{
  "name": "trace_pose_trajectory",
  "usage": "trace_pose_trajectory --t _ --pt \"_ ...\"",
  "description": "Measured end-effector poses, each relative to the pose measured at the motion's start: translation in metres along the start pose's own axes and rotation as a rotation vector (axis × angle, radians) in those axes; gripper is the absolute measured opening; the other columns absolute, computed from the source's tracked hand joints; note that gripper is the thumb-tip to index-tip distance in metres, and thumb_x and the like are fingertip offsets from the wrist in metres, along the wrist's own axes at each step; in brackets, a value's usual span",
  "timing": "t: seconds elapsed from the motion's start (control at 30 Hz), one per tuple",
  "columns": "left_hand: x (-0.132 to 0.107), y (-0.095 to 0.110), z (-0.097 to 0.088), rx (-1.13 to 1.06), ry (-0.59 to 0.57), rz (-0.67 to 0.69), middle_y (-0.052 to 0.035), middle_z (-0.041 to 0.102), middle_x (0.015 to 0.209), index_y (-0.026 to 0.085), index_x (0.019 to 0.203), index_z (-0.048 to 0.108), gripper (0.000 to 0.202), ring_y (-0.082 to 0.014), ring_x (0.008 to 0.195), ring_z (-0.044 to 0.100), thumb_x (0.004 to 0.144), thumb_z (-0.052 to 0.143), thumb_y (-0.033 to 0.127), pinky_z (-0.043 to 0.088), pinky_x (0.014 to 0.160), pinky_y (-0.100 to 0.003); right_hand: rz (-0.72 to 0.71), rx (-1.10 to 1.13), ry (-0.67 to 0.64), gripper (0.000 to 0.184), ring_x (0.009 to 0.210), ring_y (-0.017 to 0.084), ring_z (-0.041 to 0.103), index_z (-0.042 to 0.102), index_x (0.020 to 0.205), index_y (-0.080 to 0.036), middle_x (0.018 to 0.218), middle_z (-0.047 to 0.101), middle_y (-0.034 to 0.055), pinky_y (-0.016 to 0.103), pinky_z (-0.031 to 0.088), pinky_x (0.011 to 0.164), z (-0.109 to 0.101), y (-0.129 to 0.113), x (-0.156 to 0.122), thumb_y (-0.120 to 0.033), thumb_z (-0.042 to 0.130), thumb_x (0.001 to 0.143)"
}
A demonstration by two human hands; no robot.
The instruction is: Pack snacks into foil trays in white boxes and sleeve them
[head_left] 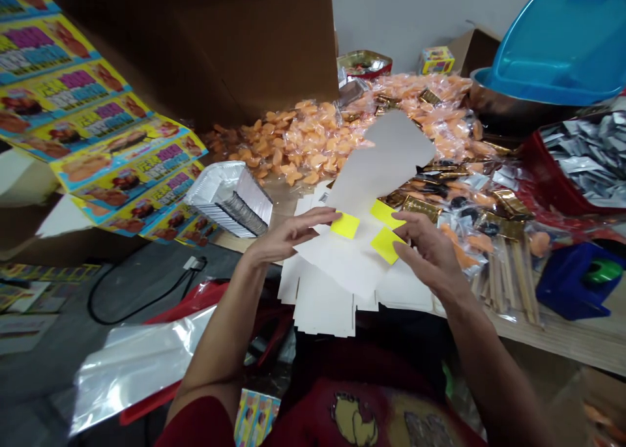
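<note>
Both my hands hold one flat unfolded carton blank (376, 173), white on the side facing me, with yellow flaps (345, 225) folded toward me. My left hand (288, 236) pinches its left edge beside a yellow flap, fingers closed on the card. My right hand (425, 248) grips the right side, fingertips on another yellow flap (386, 244). Beneath them lies a stack of more white blanks (323, 300) on the table's near edge.
A heap of orange wrapped sweets (303, 137) covers the table behind. Foil trays (229, 196) stand at left, printed yellow cartons (98, 128) fan out far left. Gold packets and wooden sticks (513, 277) lie right, near a blue tape dispenser (577, 281), a blue basin (557, 43) and silver sachets (587, 154).
</note>
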State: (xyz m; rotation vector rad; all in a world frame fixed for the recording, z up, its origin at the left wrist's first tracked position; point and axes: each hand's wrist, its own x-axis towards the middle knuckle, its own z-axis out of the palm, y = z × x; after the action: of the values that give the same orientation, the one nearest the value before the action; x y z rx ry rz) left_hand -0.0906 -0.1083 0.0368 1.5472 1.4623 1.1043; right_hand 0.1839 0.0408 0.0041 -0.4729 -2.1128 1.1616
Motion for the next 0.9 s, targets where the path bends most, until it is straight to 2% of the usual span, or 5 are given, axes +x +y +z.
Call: trace_pose_trajectory --t 0.1,0.27,0.47,0.63,0.9 --pt "-0.007 -0.001 0.002 0.021 0.037 0.013 -0.0147 0.061 0.154 0.027 0.141 0.071 0.081 -0.0385 0.142 0.057 0.067 0.094 0.052 0.058 0.099 -0.041 0.01 -0.06 -0.127 0.05 0.077 0.015 0.06 0.053 0.144 -0.024 0.113 0.072 0.0067 0.031 0.053 0.069 0.007 -0.006 -0.005 -0.025 0.06 0.095" --pt "0.002 -0.014 0.04 0.088 0.566 -0.029 -0.0099 0.076 0.12 0.021 0.116 0.076 0.055 -0.0272 0.113 0.07 0.072 0.092 0.049 0.052 0.102 -0.039 -0.02 -0.034 -0.32 0.078 0.096 0.022 0.068 0.034 0.164 -0.025 0.148 0.063 0.0155 0.04 0.059 0.083 0.028 -0.023 -0.011 -0.02 0.057 0.09" --pt "0.006 -0.021 0.079 -0.251 0.835 -0.168 -0.0041 0.072 0.11 0.025 0.134 0.048 0.088 -0.0174 0.087 0.071 0.064 0.098 0.045 0.057 0.08 -0.03 0.125 0.182 -0.304 0.047 0.1 0.024 0.069 0.054 0.144 -0.023 0.112 0.073 0.008 0.037 0.059 0.085 0.059 -0.026 -0.009 -0.031 0.055 0.099" --pt "0.002 -0.04 0.092 -0.458 0.803 -0.349 0.0008 0.063 0.083 0.019 0.095 0.059 0.054 -0.0118 0.071 0.06 0.069 0.091 0.054 0.05 0.064 -0.023 0.074 0.098 -0.425 0.01 0.078 0.021 0.065 0.064 0.095 -0.02 0.088 0.068 0.006 0.036 0.058 0.073 0.081 -0.013 -0.025 -0.022 0.055 0.093" --pt "0.002 -0.066 0.079 -0.593 0.864 -0.458 0.0005 0.064 0.073 0.02 0.088 0.059 0.044 -0.0148 0.062 0.059 0.055 0.084 0.034 0.048 0.06 -0.027 0.067 -0.331 0.215 0.04 0.11 0.033 0.064 0.063 0.133 -0.023 0.124 0.065 0.0154 0.053 0.056 0.093 0.014 0.027 -0.017 -0.033 0.063 0.094"
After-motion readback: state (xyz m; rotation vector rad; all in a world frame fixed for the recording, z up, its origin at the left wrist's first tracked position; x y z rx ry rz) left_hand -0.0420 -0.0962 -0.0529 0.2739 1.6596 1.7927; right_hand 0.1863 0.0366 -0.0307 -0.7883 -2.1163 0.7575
